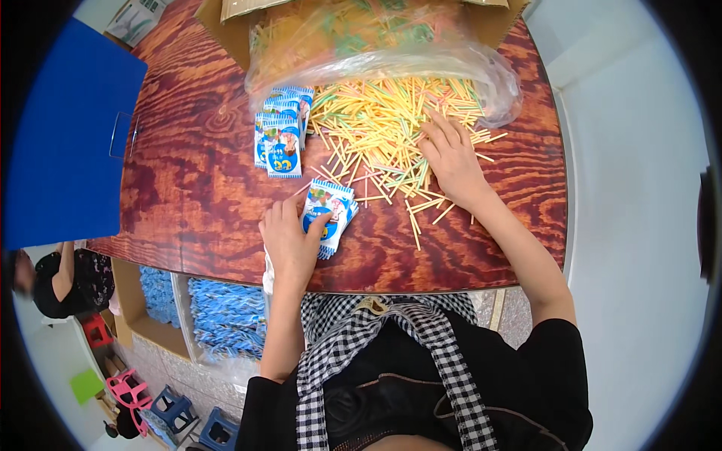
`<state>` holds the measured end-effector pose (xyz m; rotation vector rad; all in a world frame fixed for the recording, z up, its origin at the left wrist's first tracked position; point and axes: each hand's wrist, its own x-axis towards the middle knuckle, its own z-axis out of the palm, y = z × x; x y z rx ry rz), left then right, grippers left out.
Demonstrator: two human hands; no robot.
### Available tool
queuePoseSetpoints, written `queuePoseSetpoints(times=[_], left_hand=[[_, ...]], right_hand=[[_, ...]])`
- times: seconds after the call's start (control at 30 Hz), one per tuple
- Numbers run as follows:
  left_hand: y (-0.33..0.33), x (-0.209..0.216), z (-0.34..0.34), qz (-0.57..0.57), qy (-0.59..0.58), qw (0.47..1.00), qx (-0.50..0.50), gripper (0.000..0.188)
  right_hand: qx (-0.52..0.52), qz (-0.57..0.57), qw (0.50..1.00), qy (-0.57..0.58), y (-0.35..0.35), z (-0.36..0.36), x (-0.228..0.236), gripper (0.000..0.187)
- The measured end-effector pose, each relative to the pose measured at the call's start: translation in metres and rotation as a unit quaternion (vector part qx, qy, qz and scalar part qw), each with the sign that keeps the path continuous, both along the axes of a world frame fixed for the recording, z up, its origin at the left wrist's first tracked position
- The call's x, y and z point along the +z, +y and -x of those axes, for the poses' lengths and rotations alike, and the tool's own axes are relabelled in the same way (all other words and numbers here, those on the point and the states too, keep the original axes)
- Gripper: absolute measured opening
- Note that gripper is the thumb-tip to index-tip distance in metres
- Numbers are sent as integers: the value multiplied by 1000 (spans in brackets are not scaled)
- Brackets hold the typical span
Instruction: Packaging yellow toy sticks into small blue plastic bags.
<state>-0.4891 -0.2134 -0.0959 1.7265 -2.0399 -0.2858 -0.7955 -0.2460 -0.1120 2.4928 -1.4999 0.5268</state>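
Observation:
Near the front edge of the table, my left hand [289, 237] is closed on a small stack of blue-and-white packets [329, 204], its thumb lying across the top one. My right hand [455, 161] rests on the right side of a loose pile of thin yellow, pink and green sticks [376, 128], fingers stretched out and slightly apart. What lies under those fingertips is hidden. Left of the pile lies another group of overlapping blue-and-white packets [283, 150]. The sticks spill from a clear plastic bag [492, 86] in a cardboard box [226, 37] at the far side.
A blue panel [75, 135] stands at the left of the red-brown wooden table [195, 203]. Below the table's front left edge, bins hold many blue packets [226, 316]. Small stools [173, 410] stand on the floor, and another person [75, 274] is at the far left.

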Motion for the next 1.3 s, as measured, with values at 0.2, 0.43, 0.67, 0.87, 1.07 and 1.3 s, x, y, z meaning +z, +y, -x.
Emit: queuePoseSetpoints(times=[0.2, 0.43, 0.67, 0.87, 1.07, 1.3], left_hand=[[4, -15, -5, 37, 167, 983, 60, 12], [4, -16, -4, 105, 115, 988, -7, 3], [9, -3, -3, 95, 115, 989, -12, 13], [9, 5, -15, 93, 199, 976, 2, 9], [16, 10, -16, 7, 533, 843, 71, 18], [3, 17, 47, -144, 702, 696, -36, 20]], right_hand=[[23, -4, 995, -96, 1, -14, 5, 17], [5, -95, 971, -221, -8, -22, 14, 20], [-88, -359, 766, -526, -18, -13, 18, 11], [-39, -546, 385, -743, -2, -7, 26, 14], [20, -582, 197, -789, 12, -20, 14, 36], [54, -548, 77, -831, 23, -56, 3, 43]])
